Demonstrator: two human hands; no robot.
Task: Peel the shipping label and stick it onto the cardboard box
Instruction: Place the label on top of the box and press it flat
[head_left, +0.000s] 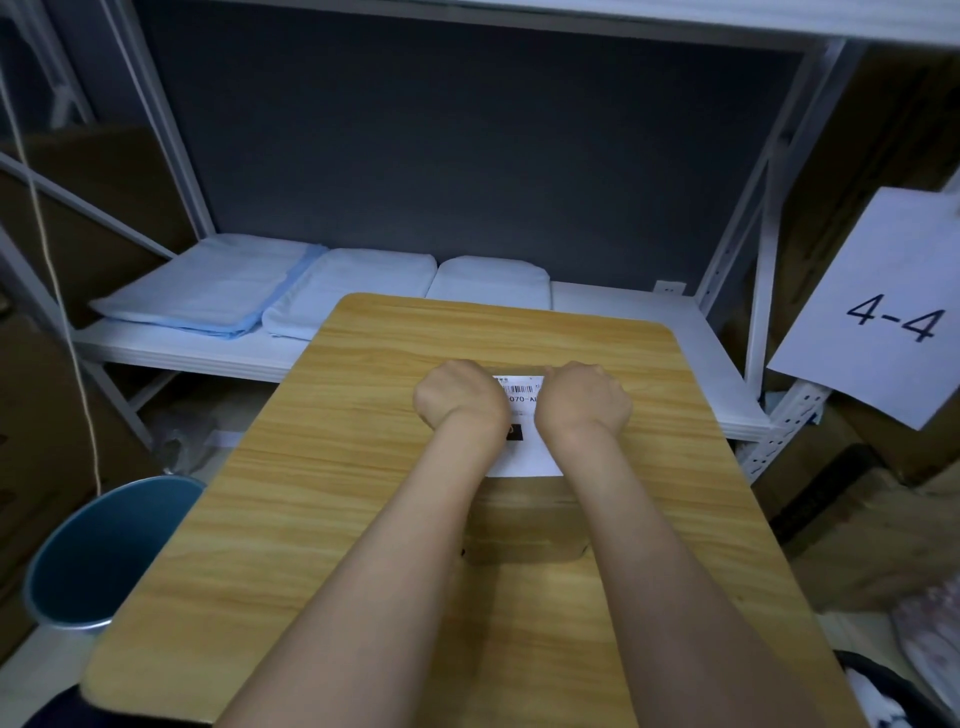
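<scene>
A brown cardboard box (524, 525) stands in the middle of the wooden table (311, 467). A white shipping label (525, 460) with a barcode and black print lies on top of the box. My left hand (460, 397) and my right hand (584, 400) sit side by side at the label's far end, backs up. Their fingers curl down over that far edge and are hidden, and both hands hold the label there. My forearms cover the label's left and right sides.
Folded white and pale blue cloths (218, 286) lie on the white shelf (623, 322) behind the table. A blue bin (98, 551) stands on the floor at the left. A paper sign reading 4-4 (883, 312) hangs at the right, with cardboard boxes around.
</scene>
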